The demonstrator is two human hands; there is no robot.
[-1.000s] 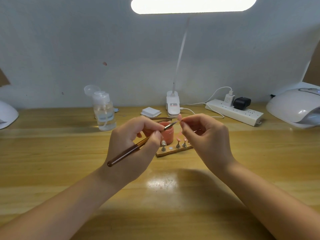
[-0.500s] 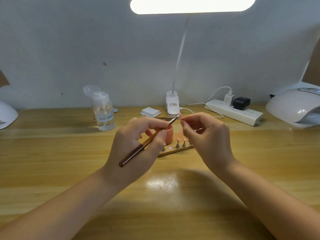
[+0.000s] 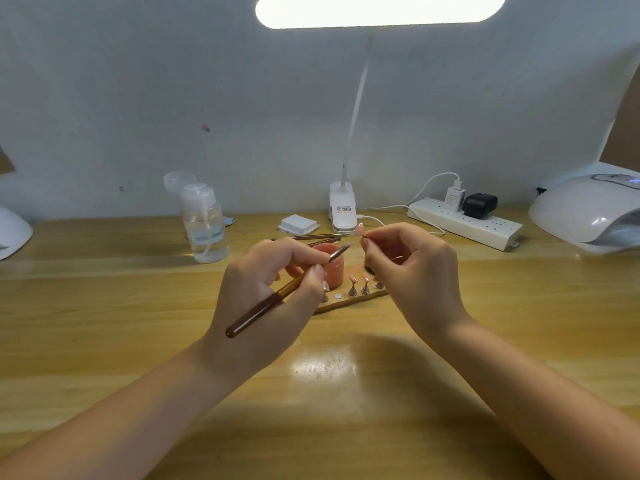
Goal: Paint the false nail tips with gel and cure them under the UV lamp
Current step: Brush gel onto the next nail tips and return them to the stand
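While the left hand [image 3: 266,289] grips the brown brush [image 3: 277,295] w/ fingers curled round its shaft, bristles point up-right toward the nail tip [image 3: 360,229], just short of it. Right hand [image 3: 412,271] pinches that pink tip's stand between thumb & forefinger, above the pink gel jar [image 3: 331,268]. Right of the jar, the wooden holder [image 3: 346,301] carries two more pink tips on pegs. UV lamp [image 3: 588,213] sits well right of the jar, far back on the table [image 3: 104,306].
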